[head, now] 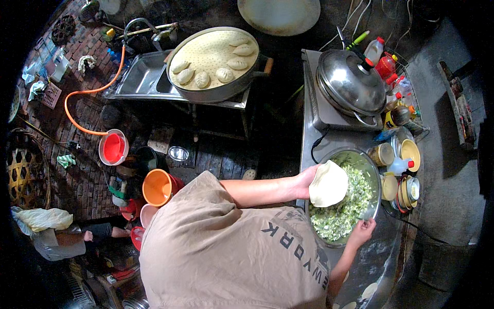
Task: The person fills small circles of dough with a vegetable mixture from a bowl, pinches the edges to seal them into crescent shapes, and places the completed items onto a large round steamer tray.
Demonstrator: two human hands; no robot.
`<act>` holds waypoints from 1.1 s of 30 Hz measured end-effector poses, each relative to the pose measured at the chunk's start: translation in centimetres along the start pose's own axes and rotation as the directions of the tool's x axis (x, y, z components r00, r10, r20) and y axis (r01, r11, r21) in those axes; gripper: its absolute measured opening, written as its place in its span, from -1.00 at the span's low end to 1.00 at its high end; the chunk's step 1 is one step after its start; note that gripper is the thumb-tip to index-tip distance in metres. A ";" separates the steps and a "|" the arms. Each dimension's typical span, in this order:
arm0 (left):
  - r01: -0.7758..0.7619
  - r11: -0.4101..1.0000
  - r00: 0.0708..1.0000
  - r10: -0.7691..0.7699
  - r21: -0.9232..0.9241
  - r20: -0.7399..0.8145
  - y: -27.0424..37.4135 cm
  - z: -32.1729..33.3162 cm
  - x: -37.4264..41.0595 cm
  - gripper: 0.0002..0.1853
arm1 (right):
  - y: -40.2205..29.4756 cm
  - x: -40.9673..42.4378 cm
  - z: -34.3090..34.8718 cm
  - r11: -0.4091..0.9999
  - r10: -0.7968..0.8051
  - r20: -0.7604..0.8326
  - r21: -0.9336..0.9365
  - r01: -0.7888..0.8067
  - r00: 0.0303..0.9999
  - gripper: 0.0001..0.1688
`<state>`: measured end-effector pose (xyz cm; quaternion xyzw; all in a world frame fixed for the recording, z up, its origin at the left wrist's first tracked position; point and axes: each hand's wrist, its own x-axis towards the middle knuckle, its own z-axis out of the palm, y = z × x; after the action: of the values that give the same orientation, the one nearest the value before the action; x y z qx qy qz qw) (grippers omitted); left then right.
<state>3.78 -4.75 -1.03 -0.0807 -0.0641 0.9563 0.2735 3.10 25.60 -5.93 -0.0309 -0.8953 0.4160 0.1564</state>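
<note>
My left hand (307, 181) holds a thin round dough wrapper (329, 184) across its palm, over the left part of a large metal bowl (377, 181). Chopped green and white filling (357, 189) lies in the bowl. At the bowl's lower right rim is my right hand (363, 231), its fingers drawn together; whether they grip a utensil or the rim cannot be told. Pale dough rounds (369, 290) lie on the counter beyond my right forearm. Several pleated dumplings (202, 79) rest around the edge of a perforated pale liner in a big round steamer pot (216, 94).
A lidded wok (349, 79) sits on a cooker (335, 121) beside bottles (386, 65), jars (381, 154) and stacked bowls (406, 193). The steamer pot overlaps a metal sink (141, 77). Buckets (157, 187) stand on the floor. Another person's arm (120, 232) shows at lower left.
</note>
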 end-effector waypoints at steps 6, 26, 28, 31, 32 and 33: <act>0.016 1.000 1.000 -0.016 0.008 -0.027 -0.3 -0.2 -0.5 -0.61 | 2.0 -0.6 -0.6 0.975 -0.111 0.140 -0.176 0.135 0.984 -0.85; -0.004 0.997 1.000 0.004 0.072 0.003 -0.8 -1.3 0.0 -0.66 | 1.9 -2.0 -0.3 0.978 -0.140 0.114 -0.141 0.155 0.984 -0.83; -0.004 0.997 1.000 0.006 0.081 -0.017 -1.0 -1.4 0.1 -0.66 | 2.3 -2.0 -0.5 0.965 -0.163 0.125 -0.186 0.184 0.979 -0.83; 0.009 0.997 1.000 -0.007 0.071 -0.026 -1.1 -1.0 -0.3 -0.65 | 2.7 -2.1 -0.4 0.970 -0.167 0.114 -0.161 0.184 0.979 -0.83; 0.013 0.998 1.000 -0.011 0.067 -0.024 -1.2 -1.2 -0.3 -0.64 | 2.7 -2.1 -0.5 0.971 -0.163 0.113 -0.157 0.180 0.980 -0.83; 0.021 0.998 1.000 -0.020 0.065 -0.023 -1.2 -1.3 -0.2 -0.62 | 2.7 -2.3 -0.6 0.973 -0.156 0.107 -0.153 0.172 0.982 -0.83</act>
<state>4.82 -3.72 -2.06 -0.0816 -0.0305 0.9541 0.2865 5.26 27.37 -8.20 0.0503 -0.9319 0.3288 0.1448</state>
